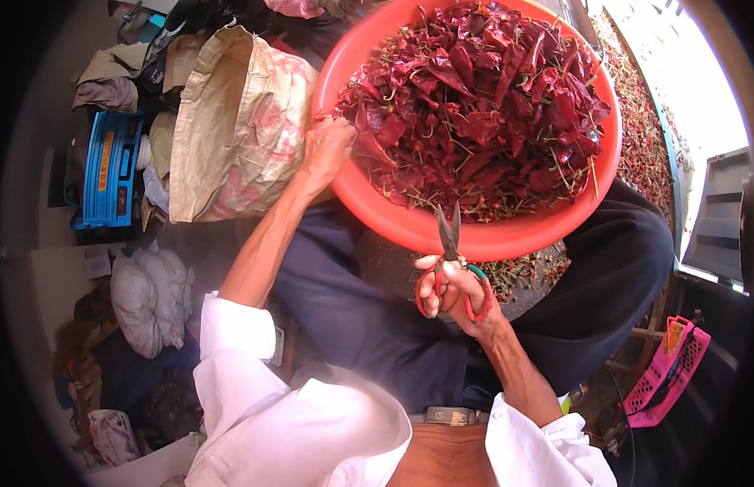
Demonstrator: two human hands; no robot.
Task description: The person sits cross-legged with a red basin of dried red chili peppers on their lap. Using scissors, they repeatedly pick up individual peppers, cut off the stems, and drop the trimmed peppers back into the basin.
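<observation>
A large red plastic basin (413, 234) is heaped with dried red chili peppers (474, 109), many with their stems on. My right hand (459, 292) grips a pair of scissors (450, 237) by handles wrapped in red and green. The two blades stand slightly apart and point up at the basin's near rim. My left hand (331, 146), fingers curled, is at the basin's left rim, beside an open-mouthed woven sack (267, 128). A bit of red shows by its fingertips; whether they pinch a pepper is unclear.
Cut stems and scraps (523, 274) lie below the basin between my knees. More scraps (642, 140) cover a strip on the right. A blue plastic crate (109, 170) and a stuffed white bag (152, 298) are at left. A pink perforated basket (669, 371) is at lower right.
</observation>
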